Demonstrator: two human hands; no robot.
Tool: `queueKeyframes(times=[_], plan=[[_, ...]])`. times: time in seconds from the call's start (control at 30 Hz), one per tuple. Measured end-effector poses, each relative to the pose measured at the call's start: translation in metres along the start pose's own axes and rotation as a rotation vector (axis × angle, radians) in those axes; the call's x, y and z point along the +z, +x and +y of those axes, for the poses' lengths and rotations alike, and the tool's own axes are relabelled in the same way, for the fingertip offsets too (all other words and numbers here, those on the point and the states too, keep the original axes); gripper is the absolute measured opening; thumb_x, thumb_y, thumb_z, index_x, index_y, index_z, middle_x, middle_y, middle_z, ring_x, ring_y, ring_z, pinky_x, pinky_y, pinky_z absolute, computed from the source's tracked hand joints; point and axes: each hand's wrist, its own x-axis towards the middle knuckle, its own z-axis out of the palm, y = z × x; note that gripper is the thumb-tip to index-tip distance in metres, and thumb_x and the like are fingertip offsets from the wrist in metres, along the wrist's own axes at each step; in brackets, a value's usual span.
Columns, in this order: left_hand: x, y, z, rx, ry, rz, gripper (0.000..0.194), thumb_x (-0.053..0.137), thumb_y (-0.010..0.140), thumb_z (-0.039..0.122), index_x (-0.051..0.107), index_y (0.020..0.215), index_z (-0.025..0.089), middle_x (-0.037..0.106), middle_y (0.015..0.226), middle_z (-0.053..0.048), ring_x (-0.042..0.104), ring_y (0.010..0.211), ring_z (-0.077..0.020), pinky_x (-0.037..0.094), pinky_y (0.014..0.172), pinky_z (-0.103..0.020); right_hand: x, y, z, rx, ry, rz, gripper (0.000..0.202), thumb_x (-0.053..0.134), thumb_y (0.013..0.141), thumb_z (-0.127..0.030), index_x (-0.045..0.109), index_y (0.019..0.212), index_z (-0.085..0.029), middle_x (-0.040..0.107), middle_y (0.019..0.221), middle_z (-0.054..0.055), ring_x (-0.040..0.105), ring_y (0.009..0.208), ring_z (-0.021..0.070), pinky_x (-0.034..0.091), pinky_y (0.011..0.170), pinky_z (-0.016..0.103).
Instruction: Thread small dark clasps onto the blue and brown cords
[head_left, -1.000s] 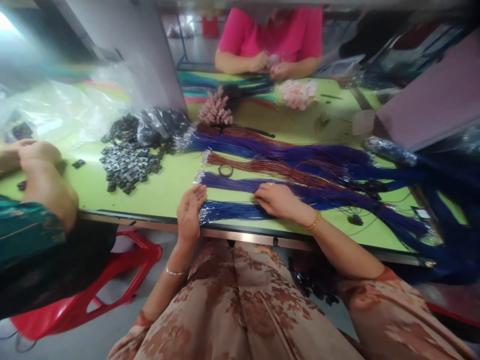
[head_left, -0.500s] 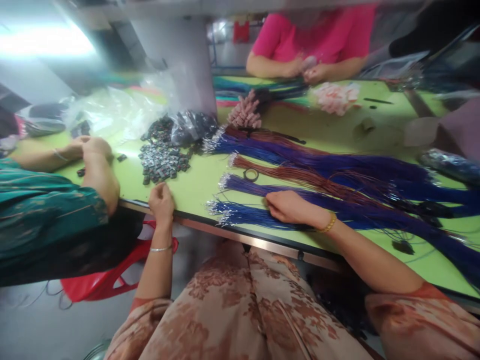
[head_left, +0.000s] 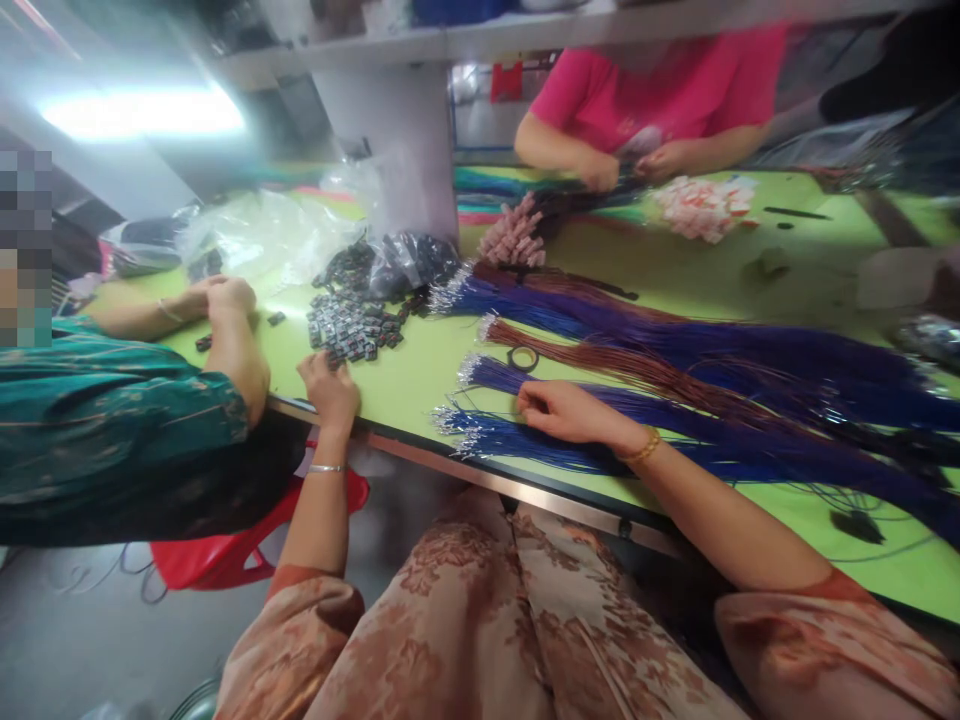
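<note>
Blue wires [head_left: 504, 434] lie at the near edge of the surface [head_left: 412, 390], their silver ends [head_left: 454, 422] looking bare. The right hand [head_left: 559, 410] curls over them; I can't tell if its fingers pinch any. The left hand [head_left: 331, 392] bends by loose dark pieces [head_left: 356, 328], grip hidden too. Plenty looks left.

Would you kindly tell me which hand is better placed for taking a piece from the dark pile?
Most likely the left hand: it is at the pile's near edge, whereas the right hand is farther away, by the blue wires.
</note>
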Motion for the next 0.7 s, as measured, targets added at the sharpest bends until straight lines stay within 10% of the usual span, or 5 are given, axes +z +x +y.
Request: queueKeyframes(times=[0.43, 0.7], plan=[[-0.01, -0.015, -0.007, 0.055, 0.266, -0.055, 0.016, 0.051, 0.084, 0.019, 0.06, 0.096, 0.015, 0.058, 0.099, -0.015, 0.052, 0.105, -0.0327, 0.04, 0.093, -0.046, -0.006, 0.008, -0.007, 0.079, -0.01, 0.076, 0.008, 0.051, 0.079, -0.019, 0.058, 0.076, -0.017, 0.06, 0.067, 0.001, 0.046, 0.057, 0.011, 0.029, 0.058, 0.023], [-0.026, -0.068, 0.05, 0.146, -0.273, -0.034, 0.024, 0.056, 0.085, 0.022, 0.059, 0.108, 0.017, 0.058, 0.102, -0.011, 0.056, 0.102, -0.0262, 0.045, 0.093, -0.04, 0.011, 0.031, -0.031, -0.039, 0.153, 0.06, 0.014, 0.051, 0.078, -0.015, 0.06, 0.089, -0.014, 0.06, 0.069, -0.001, 0.048, 0.06, 0.01, 0.033, 0.061, 0.022]])
